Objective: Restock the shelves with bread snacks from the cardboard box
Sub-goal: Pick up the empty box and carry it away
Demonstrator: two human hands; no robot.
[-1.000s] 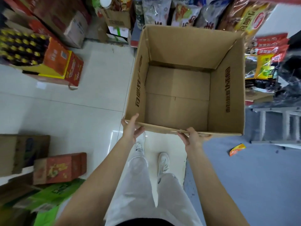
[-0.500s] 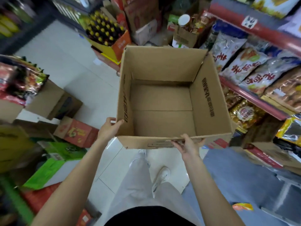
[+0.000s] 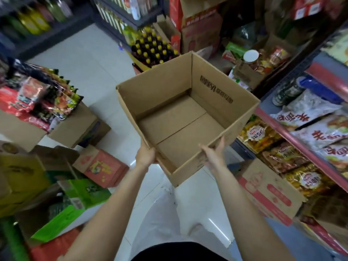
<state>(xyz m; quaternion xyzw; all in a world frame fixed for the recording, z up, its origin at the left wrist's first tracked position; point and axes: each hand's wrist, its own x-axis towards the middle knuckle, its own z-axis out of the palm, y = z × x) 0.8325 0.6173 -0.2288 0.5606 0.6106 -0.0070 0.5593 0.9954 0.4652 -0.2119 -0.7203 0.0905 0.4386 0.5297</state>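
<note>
Empty cardboard box point(image 3: 180, 117) held up in the air in front of me, open top facing the camera, nothing inside, only the bottom flaps showing. It sits at 12 o'clock from my hands, rotated so one corner points back at me at 6 o'clock. My left hand point(image 3: 145, 156) grasps the near-left rim, fingers wrapped under the edge. My right hand point(image 3: 213, 154) lies flat against the near-right wall, fingers straight and pointing to 1 o'clock, pressing, not gripping. Both hands are about equally near the box. The long axis, going by the bottom seam, runs roughly 8 to 2 o'clock. Bread snack packs point(image 3: 308, 117) already fill the shelf point(image 3: 293, 136) at 3 o'clock. Judgement: restock looks done, box just needs setting down; the floor point(image 3: 90, 59) at 10 o'clock has room. Risk: the one-sided grip could let the box swing.
</note>
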